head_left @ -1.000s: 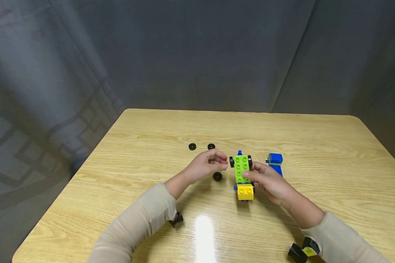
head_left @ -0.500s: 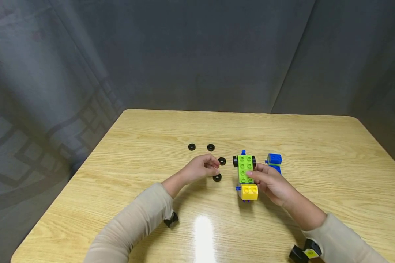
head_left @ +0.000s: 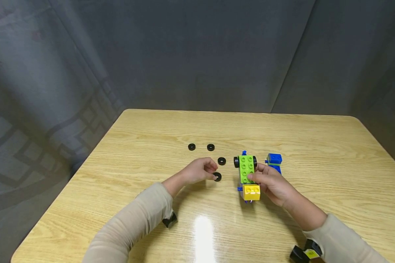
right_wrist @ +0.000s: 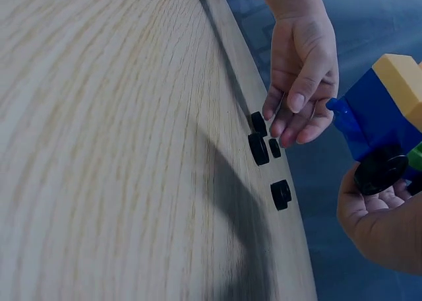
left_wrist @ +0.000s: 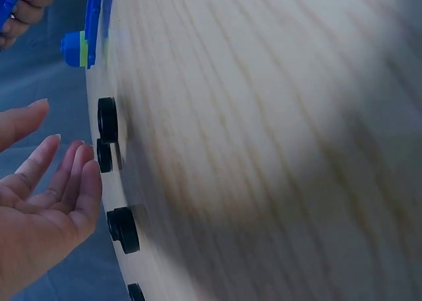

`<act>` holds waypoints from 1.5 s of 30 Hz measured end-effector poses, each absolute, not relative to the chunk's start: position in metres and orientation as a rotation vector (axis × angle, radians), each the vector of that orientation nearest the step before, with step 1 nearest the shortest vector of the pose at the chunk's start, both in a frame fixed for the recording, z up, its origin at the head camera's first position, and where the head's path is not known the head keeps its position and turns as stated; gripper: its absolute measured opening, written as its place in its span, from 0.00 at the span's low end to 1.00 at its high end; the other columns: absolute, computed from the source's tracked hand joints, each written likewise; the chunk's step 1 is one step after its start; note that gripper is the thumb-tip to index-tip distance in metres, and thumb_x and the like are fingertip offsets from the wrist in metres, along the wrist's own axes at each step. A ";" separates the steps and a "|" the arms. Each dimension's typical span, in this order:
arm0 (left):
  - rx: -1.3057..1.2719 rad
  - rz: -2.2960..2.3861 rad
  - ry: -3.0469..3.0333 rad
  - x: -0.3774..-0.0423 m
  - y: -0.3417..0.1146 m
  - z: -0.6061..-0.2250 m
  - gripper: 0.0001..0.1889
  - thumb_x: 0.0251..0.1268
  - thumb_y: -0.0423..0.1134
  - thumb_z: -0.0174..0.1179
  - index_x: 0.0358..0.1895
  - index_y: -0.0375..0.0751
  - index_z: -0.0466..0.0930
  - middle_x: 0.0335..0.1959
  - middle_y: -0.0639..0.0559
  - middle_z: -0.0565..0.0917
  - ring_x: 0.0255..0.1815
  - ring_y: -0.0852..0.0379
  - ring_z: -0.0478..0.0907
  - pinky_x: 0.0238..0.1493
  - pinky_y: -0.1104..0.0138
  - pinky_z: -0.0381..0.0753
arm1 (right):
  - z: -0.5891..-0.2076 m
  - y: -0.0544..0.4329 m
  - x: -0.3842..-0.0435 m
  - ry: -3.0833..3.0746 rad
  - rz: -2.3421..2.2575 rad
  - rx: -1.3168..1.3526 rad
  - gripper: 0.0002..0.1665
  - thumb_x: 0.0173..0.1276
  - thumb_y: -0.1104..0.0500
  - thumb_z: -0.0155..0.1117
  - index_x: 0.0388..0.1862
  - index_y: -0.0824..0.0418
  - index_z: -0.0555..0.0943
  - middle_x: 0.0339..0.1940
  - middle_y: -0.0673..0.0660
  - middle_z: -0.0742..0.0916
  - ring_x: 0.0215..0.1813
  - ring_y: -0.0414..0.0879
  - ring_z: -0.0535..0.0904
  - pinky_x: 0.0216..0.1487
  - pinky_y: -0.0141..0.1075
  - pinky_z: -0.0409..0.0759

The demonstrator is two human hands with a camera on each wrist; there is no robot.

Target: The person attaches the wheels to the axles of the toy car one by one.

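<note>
My right hand (head_left: 274, 182) grips a toy car of building bricks (head_left: 244, 170), thumb on its lime-green studded top. A yellow brick forms the end nearer me, and black wheels show on both sides at the far end. In the right wrist view the car's blue side and a black wheel (right_wrist: 382, 169) face the camera. My left hand (head_left: 199, 171) is over the table with its fingers loosely bent and parted; its thumb overlaps the nearest black wheel (head_left: 218, 176) in the head view. The left wrist view shows nothing between the left fingers (left_wrist: 89, 192).
Three more loose black wheels lie beyond the left hand, one of them a wheel (head_left: 221, 161) close to its fingertips. A blue brick build (head_left: 274, 159) stands behind the right hand. The wooden table (head_left: 151, 131) ends at a grey curtain (head_left: 197, 54).
My left hand has drawn back leftward from the car, uncovering a wheel, and has come to the nearest wheel. The right hand has moved the car slightly right.
</note>
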State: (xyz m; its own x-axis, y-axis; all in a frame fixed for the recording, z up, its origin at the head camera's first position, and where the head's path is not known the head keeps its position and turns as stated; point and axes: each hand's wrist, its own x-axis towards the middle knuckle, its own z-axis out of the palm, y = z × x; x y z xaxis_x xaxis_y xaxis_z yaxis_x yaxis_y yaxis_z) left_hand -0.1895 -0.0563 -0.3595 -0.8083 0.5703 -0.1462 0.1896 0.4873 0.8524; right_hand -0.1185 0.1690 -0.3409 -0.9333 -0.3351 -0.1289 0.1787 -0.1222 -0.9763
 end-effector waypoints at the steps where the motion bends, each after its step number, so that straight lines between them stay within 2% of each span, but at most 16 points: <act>1: 0.632 1.246 2.328 -0.190 -0.056 -0.360 0.16 0.46 0.28 0.62 0.42 0.32 0.72 0.38 0.45 0.75 0.41 0.53 0.72 0.44 0.72 0.71 | -0.341 0.169 -0.118 1.813 -2.123 -0.177 0.19 0.56 0.67 0.52 0.46 0.72 0.64 0.31 0.51 0.80 0.33 0.39 0.76 0.37 0.30 0.74; 6: 0.647 1.203 2.347 -0.192 -0.054 -0.365 0.16 0.44 0.27 0.63 0.41 0.32 0.72 0.36 0.47 0.75 0.40 0.54 0.72 0.42 0.72 0.71 | -0.342 0.170 -0.118 1.803 -2.138 -0.187 0.19 0.56 0.68 0.53 0.46 0.71 0.64 0.32 0.51 0.80 0.34 0.39 0.76 0.39 0.30 0.73; 13: 0.637 1.097 2.408 -0.194 -0.050 -0.370 0.16 0.44 0.28 0.63 0.40 0.36 0.73 0.36 0.50 0.75 0.39 0.56 0.71 0.41 0.71 0.71 | -0.341 0.170 -0.116 1.800 -2.137 -0.207 0.28 0.55 0.69 0.52 0.53 0.80 0.56 0.34 0.52 0.80 0.36 0.39 0.75 0.40 0.29 0.73; 21: 0.682 1.049 2.434 -0.195 -0.045 -0.372 0.17 0.42 0.28 0.64 0.39 0.36 0.72 0.34 0.50 0.75 0.38 0.56 0.72 0.40 0.72 0.71 | -0.342 0.170 -0.117 1.832 -2.102 -0.179 0.33 0.55 0.68 0.52 0.56 0.81 0.52 0.34 0.52 0.79 0.36 0.39 0.75 0.42 0.30 0.73; 34: 0.746 0.852 2.495 -0.195 -0.040 -0.371 0.16 0.42 0.28 0.65 0.38 0.39 0.74 0.32 0.53 0.74 0.36 0.58 0.70 0.40 0.69 0.69 | -0.343 0.171 -0.114 1.811 -2.123 -0.212 0.22 0.57 0.67 0.51 0.49 0.76 0.60 0.31 0.53 0.80 0.32 0.40 0.76 0.34 0.30 0.76; 45: 0.752 0.774 2.545 -0.194 -0.038 -0.374 0.14 0.42 0.28 0.65 0.35 0.41 0.75 0.32 0.54 0.71 0.36 0.58 0.69 0.41 0.70 0.69 | -0.344 0.171 -0.116 1.778 -2.130 -0.214 0.24 0.59 0.68 0.52 0.52 0.77 0.59 0.34 0.54 0.80 0.36 0.41 0.77 0.39 0.31 0.75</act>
State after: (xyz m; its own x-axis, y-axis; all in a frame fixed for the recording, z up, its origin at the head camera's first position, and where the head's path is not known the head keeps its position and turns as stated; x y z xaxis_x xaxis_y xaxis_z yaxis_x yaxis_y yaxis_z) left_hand -0.1939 -0.0382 -0.3737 -0.7867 0.5866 -0.1921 0.3801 0.7056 0.5980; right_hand -0.1157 0.1712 -0.3443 -0.9250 -0.3637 -0.1100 0.1732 -0.1459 -0.9740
